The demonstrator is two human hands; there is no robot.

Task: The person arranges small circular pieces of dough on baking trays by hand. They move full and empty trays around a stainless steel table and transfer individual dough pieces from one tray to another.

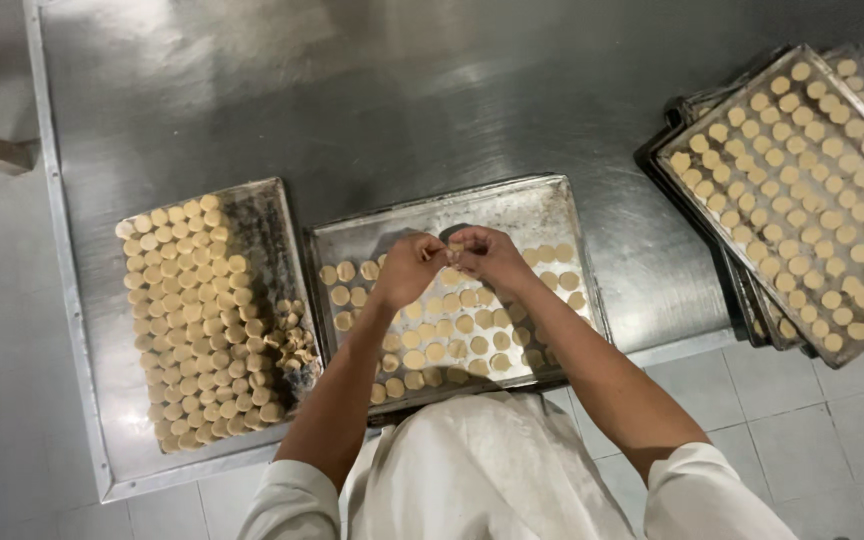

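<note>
Left hand (410,265) and right hand (487,255), fingertips pinched together on one small dough piece (455,246), above centre baking tray (542,205) of pale dough rounds (439,352).

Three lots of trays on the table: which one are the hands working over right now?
The middle tray, directly in front of the person. Both the left hand and right hand meet over it, and it alone has bare metal; the other trays are packed.
</note>
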